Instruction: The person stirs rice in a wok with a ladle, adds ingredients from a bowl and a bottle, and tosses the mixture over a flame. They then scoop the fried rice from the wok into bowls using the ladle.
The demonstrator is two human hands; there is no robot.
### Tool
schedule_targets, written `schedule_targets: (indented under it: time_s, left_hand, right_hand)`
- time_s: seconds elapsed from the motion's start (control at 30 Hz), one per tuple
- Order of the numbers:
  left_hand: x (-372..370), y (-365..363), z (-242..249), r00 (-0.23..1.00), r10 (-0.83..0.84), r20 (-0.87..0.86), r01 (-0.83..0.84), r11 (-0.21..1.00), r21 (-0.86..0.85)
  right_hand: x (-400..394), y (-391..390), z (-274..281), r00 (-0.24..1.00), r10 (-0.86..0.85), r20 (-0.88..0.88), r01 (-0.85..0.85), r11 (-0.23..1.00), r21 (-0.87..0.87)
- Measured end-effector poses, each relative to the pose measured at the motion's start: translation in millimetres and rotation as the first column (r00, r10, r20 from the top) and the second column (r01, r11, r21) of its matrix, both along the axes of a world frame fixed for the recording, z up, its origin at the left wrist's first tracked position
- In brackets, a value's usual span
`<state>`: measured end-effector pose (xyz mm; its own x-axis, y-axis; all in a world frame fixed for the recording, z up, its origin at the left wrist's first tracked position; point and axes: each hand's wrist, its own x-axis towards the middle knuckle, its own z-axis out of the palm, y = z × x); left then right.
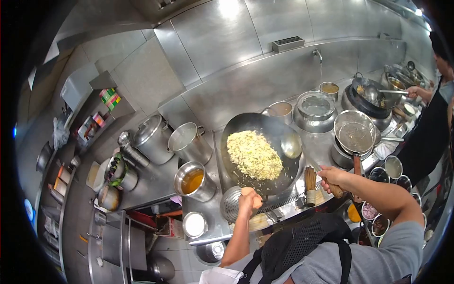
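Observation:
A large dark wok (231, 124) holds a mound of pale yellow chopped food (254, 155). My left hand (249, 199) is closed round a tan cloth (257, 200) at the wok's near edge, beside a perforated skimmer (231, 204). My right hand (332, 178) grips the wooden handle of a ladle (291, 145). The ladle's bowl rests inside the wok, to the right of the food. Just left of my right hand, a bamboo brush (310, 185) stands near the stove's front edge.
Left of the wok are a pot of amber liquid (195, 182), a tall pot (190, 142) and a lidded pot (152, 137). A strainer (354, 131) sits on a pot at right. Beyond it, a co-worker's hand (414, 92) holds a ladle over another wok (364, 99).

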<state>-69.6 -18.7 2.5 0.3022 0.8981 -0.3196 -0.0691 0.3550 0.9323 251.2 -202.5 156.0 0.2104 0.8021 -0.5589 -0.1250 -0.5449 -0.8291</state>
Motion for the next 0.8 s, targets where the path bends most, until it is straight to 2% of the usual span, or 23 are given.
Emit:
schedule_targets:
  time_s: [0.03,0.07,0.1,0.13,0.17,0.2,0.27,0.3,0.33,0.4,0.47,0.5,0.53,0.57,0.6,0.67,0.73,0.8]
  left_hand:
    - [-1.8,-11.5,21.2,0.997,0.014,-0.078,-0.009,0.998,0.068]
    - [-2.3,-7.2,22.7,0.997,0.013,-0.082,-0.008,0.998,0.07]
    - [-2.6,-5.6,18.3,0.997,0.027,-0.076,-0.023,0.999,0.045]
    - [-0.9,-7.1,11.9,0.997,0.044,-0.065,-0.043,0.999,0.014]
    - [3.8,-4.0,4.8,0.997,0.046,0.054,-0.041,0.996,-0.079]
    - [3.8,-2.0,-1.6,0.996,-0.016,0.091,0.032,0.985,-0.17]
    - [8.3,16.0,-52.0,0.95,0.037,0.309,0.098,0.907,-0.41]
    - [11.4,9.0,-50.9,0.949,0.047,0.312,0.091,0.907,-0.412]
    - [15.1,1.6,-44.7,0.932,0.091,0.35,0.074,0.9,-0.43]
    - [16.8,-5.9,-49.2,0.913,0.149,0.38,0.042,0.892,-0.45]
    - [22.3,-9.4,-76.5,0.893,0.14,0.428,0.044,0.918,-0.394]
    - [25.3,-12.8,-71.8,0.907,0.154,0.393,0.021,0.914,-0.406]
    - [26.7,-11.9,-71.0,0.909,0.162,0.385,0.011,0.913,-0.409]
    - [25.7,-10.1,-70.0,0.924,0.152,0.351,0.026,0.891,-0.453]
    - [23.5,-9.7,-69.1,0.94,0.139,0.312,0.037,0.867,-0.497]
    - [25.2,-10.9,-54.3,0.949,0.144,0.279,0.015,0.867,-0.498]
    - [22.7,-7.7,-50.4,0.94,0.122,0.319,0.069,0.847,-0.527]
    - [25.1,-10.0,-42.3,0.944,0.137,0.299,0.043,0.85,-0.526]
  right_hand:
    - [-3.7,12.5,-14.6,0.94,-0.035,-0.34,0.002,0.995,-0.097]
    - [-2.5,19.3,-26.4,0.774,-0.097,-0.626,-0.033,0.981,-0.193]
    - [-28.5,16.0,-0.6,0.627,-0.086,-0.774,-0.108,0.975,-0.196]
    - [-39.9,14.3,3.6,0.548,-0.044,-0.835,-0.137,0.981,-0.141]
    - [-43.1,18.5,-3.5,0.364,-0.091,-0.927,-0.14,0.979,-0.151]
    - [-43.3,26.1,-15.7,0.164,-0.136,-0.977,-0.139,0.977,-0.16]
    - [-45.7,32.7,-52.2,0.088,-0.165,-0.982,-0.1,0.98,-0.173]
    - [-46.5,31.5,-75.9,0.183,-0.093,-0.979,-0.079,0.991,-0.109]
    - [-39.0,26.9,-120.9,0.295,0.084,-0.952,-0.125,0.991,0.049]
    - [-39.5,0.2,-132.8,0.701,0.145,-0.699,-0.131,0.989,0.074]
    - [-32.5,-22.7,-155.4,0.648,0.225,-0.727,-0.195,0.973,0.127]
    - [-30.1,-32.1,-174.7,0.824,0.398,-0.403,-0.355,0.917,0.179]
    - [-27.7,-39.5,-193.3,0.852,0.523,-0.023,-0.513,0.843,0.164]
    - [-20.2,-41.9,-212.4,0.739,0.654,0.162,-0.658,0.752,-0.035]
    - [-13.7,-44.6,-234.4,0.564,0.77,0.299,-0.731,0.634,-0.253]
    - [-9.7,-51.3,-302.2,0.429,0.768,0.476,-0.571,0.639,-0.516]
    - [7.2,-60.4,-412.3,0.139,0.596,0.791,-0.44,0.753,-0.489]
    - [31.2,-62.1,-451.3,0.235,0.708,0.666,-0.418,0.692,-0.588]
